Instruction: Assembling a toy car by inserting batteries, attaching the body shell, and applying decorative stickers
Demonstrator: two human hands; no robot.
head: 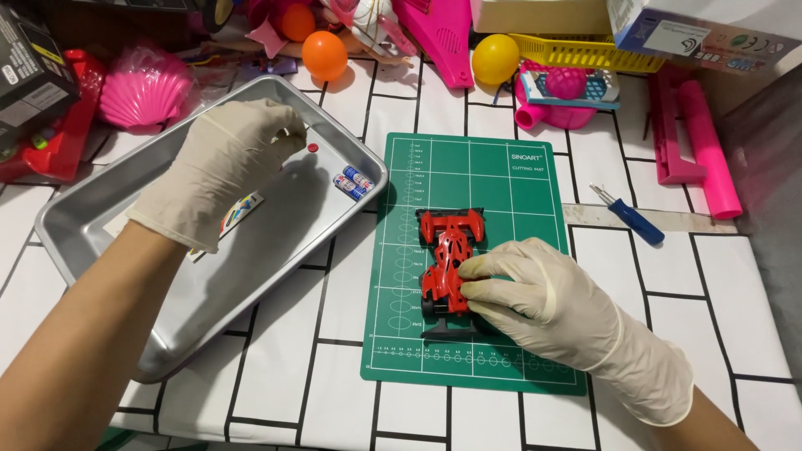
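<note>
We have our gloved right hand [535, 292] pressed down on the small red plastic toy racing car [447, 263], which lies lengthwise near the middle of the green gridded cutting mat [501, 184]; our fingertips [469, 269] close against the car's right flank and over its rear part, pinning it to the mat rather than lifting it. Our gloved left hand [219, 167] hangs over the shallow grey metal tray [209, 284] to the left of the mat, its fingers pinched together near a tiny red round piece [313, 148] on the tray floor; we cannot tell whether anything sits between those fingertips. Two small cylindrical batteries with blue and red wrappers [353, 183] lie side by side in the tray's right corner, and a colourful sticker sheet [238, 210] shows from under the left hand. We judge the car light and stiff but delicate: its openwork shell, thin rear wing and black chassis would crack or pop loose under a hard squeeze, and smooth plastic may slip against the gloves. The surest hold looks to be across the solid sides of the body between the wheels, not by the wing. A blue-handled screwdriver [631, 217] lies well apart to the right on the white brick-patterned tablecloth [351, 100].
</note>
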